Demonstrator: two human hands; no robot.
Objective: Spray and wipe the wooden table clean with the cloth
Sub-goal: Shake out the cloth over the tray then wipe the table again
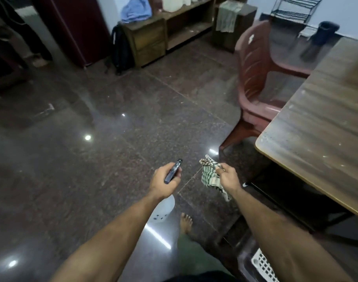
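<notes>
Polished brown stone floor spreads under both outstretched arms. Left hand curls round a slim dark spray bottle, nozzle pointing away. Right hand pinches a green-striped cloth, which hangs loose over the floor. To the right stands the wooden table, apart from both hands, with a reddish plastic chair beside it.
</notes>
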